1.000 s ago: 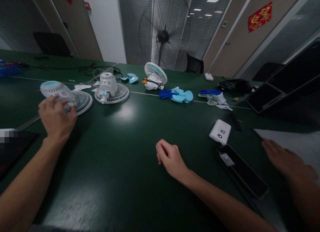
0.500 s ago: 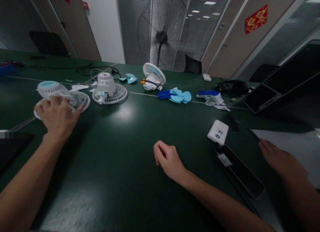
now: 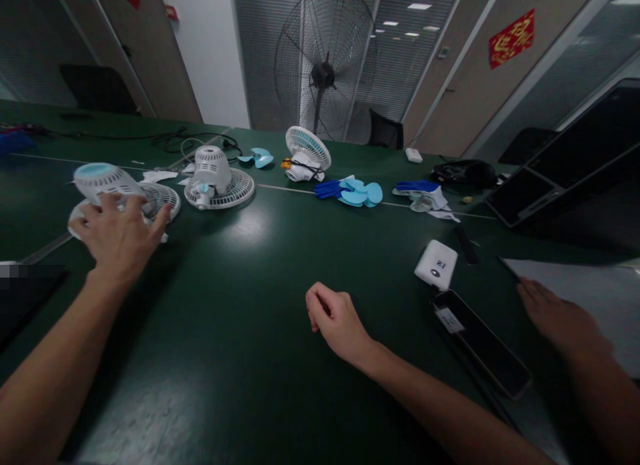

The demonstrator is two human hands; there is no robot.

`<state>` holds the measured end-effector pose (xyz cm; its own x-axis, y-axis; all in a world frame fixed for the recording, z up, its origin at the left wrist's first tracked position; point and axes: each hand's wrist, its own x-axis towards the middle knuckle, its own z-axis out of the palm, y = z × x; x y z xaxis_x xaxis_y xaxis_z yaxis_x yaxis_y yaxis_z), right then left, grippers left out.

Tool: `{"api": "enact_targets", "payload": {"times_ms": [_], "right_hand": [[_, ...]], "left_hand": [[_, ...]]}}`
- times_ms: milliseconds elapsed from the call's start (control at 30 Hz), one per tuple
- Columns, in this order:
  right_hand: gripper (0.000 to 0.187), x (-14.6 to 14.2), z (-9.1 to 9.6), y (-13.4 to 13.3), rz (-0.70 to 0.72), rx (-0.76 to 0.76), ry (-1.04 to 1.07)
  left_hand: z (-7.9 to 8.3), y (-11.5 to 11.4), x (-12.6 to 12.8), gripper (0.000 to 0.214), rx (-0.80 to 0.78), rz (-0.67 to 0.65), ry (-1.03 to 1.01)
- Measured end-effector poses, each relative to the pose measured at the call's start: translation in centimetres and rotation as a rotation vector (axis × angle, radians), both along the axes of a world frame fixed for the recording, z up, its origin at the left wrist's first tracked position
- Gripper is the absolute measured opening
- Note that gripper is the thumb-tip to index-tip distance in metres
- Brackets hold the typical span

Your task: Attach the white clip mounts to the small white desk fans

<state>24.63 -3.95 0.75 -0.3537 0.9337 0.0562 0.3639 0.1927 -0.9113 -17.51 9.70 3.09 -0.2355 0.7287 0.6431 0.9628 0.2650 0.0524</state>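
My left hand (image 3: 117, 241) lies with spread fingers on a small white and light-blue desk fan (image 3: 100, 178) that is tipped over on its round grille (image 3: 165, 197) at the left of the dark green table (image 3: 240, 358). My right hand (image 3: 340, 321) rests on the table's middle, fingers curled into a loose fist with nothing showing in it. Nothing lies close to that hand.
Two more small fans (image 3: 215, 175) (image 3: 306, 155) lie farther back, near loose blue blades (image 3: 361, 194) and blue gloves (image 3: 420, 185). A white device (image 3: 437, 265) and a black phone (image 3: 483, 345) lie right. Another person's hand (image 3: 560, 315) rests on a white sheet (image 3: 585, 285). A tall floor fan (image 3: 325, 58) stands behind.
My left hand has slid from gripping the fan's body to lying over its grille with fingers spread wider. The right hand has stayed put.
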Motion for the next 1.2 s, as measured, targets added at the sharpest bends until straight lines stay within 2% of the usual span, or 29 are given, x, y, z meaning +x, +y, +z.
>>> {"api": "enact_targets", "payload": {"times_ms": [67,200,300,400,633,700,900,1067,1200], "right_hand": [[0.029,-0.1,0.0,0.0,0.003,0.000,-0.006],[0.029,-0.1,-0.1,0.0,0.001,0.020,-0.025],[0.029,-0.1,-0.1,0.0,0.009,0.022,-0.026],[0.028,0.0,-0.1,0.0,0.012,0.010,-0.021],[0.027,-0.1,0.1,0.0,0.013,0.004,-0.022],[0.027,-0.1,0.2,-0.1,0.012,0.013,-0.020],[0.022,-0.2,0.7,-0.1,-0.081,0.134,-0.040],[0.015,0.0,0.4,-0.9,-0.218,0.448,-0.006],[0.023,0.5,-0.4,-1.7,-0.166,0.756,0.074]], "left_hand": [[-0.4,0.3,-0.8,0.064,0.026,0.013,-0.031],[-0.9,1.0,-3.0,0.044,0.051,-0.012,-0.115],[-0.7,0.9,-3.2,0.038,0.077,-0.008,-0.128],[0.1,-0.3,-1.1,0.033,0.080,-0.053,-0.035],[1.5,-4.0,7.7,0.018,-0.040,-0.306,0.213],[1.5,-4.7,9.9,0.017,-0.034,-0.425,0.271],[0.2,-7.3,16.3,0.018,0.140,-0.941,0.283],[-0.7,-9.2,21.3,0.018,0.222,-1.522,0.223],[-1.5,-9.0,24.4,0.014,0.237,-1.907,0.127]]}}
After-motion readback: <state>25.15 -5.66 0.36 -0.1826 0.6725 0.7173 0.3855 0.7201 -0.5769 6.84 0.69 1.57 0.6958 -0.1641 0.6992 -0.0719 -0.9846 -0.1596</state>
